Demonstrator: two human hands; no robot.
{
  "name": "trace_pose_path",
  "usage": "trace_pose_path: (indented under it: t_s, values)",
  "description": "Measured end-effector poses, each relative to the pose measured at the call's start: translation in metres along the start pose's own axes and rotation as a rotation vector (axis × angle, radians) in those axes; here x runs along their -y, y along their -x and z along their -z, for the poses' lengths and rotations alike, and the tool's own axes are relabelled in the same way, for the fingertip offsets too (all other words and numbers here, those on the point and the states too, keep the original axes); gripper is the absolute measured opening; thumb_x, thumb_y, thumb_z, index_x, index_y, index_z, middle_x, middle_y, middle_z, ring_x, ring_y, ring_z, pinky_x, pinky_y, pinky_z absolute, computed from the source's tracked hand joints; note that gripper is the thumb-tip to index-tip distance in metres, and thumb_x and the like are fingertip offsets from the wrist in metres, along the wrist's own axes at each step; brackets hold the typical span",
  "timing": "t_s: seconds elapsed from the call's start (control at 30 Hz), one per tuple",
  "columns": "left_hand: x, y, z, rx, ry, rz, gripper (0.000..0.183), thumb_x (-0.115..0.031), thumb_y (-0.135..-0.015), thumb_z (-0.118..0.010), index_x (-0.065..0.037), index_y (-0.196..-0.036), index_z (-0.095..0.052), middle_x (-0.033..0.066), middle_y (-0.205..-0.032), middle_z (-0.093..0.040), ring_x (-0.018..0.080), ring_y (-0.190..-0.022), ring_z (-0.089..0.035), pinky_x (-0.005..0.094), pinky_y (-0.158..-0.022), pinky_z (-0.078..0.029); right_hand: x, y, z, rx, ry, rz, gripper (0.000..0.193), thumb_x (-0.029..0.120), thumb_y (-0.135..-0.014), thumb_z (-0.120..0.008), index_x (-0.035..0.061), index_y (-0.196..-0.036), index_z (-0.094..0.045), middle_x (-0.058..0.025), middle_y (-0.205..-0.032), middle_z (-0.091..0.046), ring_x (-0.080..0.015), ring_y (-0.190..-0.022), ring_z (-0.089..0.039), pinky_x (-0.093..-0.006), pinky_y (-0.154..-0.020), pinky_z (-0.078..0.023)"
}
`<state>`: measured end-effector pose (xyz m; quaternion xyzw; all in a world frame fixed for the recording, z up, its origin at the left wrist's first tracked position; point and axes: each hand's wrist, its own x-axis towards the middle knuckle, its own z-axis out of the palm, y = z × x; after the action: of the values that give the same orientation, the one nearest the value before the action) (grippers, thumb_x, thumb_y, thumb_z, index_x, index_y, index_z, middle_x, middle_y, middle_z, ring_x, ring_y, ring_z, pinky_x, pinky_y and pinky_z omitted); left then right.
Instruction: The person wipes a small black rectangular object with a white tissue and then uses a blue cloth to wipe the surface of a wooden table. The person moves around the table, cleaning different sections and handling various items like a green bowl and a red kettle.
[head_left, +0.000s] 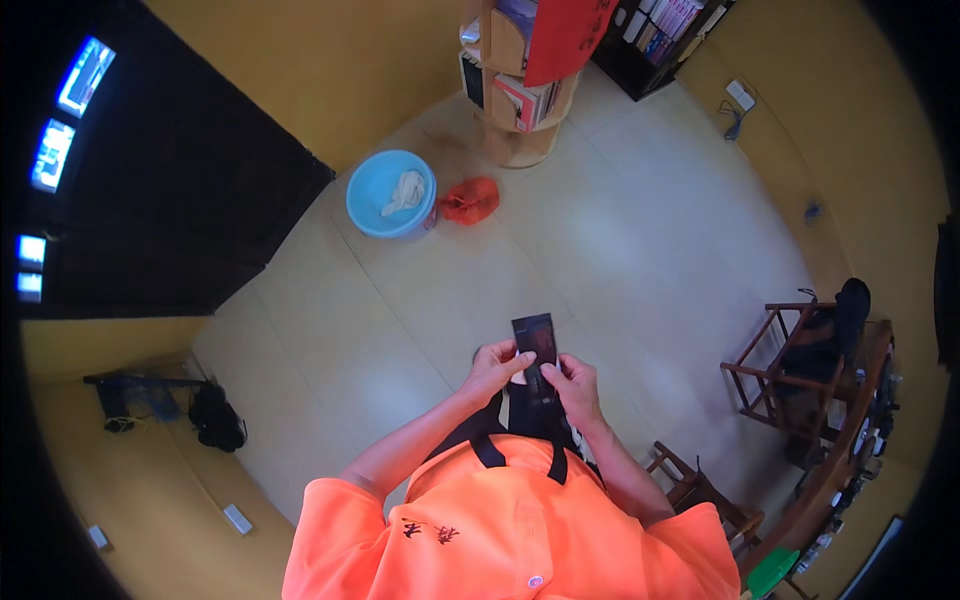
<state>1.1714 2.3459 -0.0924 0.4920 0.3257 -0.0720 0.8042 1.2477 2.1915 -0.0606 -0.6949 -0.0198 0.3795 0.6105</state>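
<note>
Both hands meet in front of my body, above the floor, around a slim black rectangular packet [535, 335] with a faint reddish sheen. Its upper end points away from me. My left hand [495, 370] grips the packet's left edge, thumb lying across its face. On the other edge, my right hand [577, 388] pinches it with the thumb on top. The fingers behind the packet are hidden. Something small and pale shows beside my left fingertips, too small to name. Below the hands are my dark trousers and an orange shirt with black straps.
Ahead to the left stands a light blue bucket [360, 205] with a white cloth [406, 192] in it, beside a red plastic bag [471, 201]. A wooden bookshelf [525, 148] is farther off. At right are a wooden chair [735, 370] and a cluttered table; a dark door [180, 180] is left.
</note>
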Motion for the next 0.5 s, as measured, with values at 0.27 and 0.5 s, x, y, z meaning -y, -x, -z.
trace_pose_path:
  t_s: [0.27, 0.5]
  values:
    - [-0.041, -0.161, 0.098, -0.213, -0.363, -0.073, 0.021, -0.016, -0.088, -0.060, -0.001, -0.102, -0.065, 0.0044, -0.080, -0.065, 0.0080, -0.066, -0.060, 0.0225, -0.057, -0.048, -0.017, -0.199, 0.034, -0.168, -0.212, -0.086, 0.009, 0.010, -0.084, -0.064, 0.0008, -0.084, -0.066, 0.0030, -0.069, -0.058, -0.0044, -0.060, -0.049, -0.0221, -0.056, -0.039]
    - [-0.020, -0.313, 0.193, -0.302, -1.106, -0.165, 0.020, -0.016, -0.080, -0.060, -0.005, -0.096, -0.066, 0.0138, -0.081, -0.067, 0.0261, -0.072, -0.066, 0.0389, -0.068, -0.052, -0.047, -0.261, 0.019, -0.307, -0.401, -0.271, 0.009, 0.010, -0.083, -0.067, 0.0006, -0.083, -0.065, 0.0027, -0.067, -0.054, -0.0054, -0.060, -0.049, -0.0219, -0.053, -0.037]
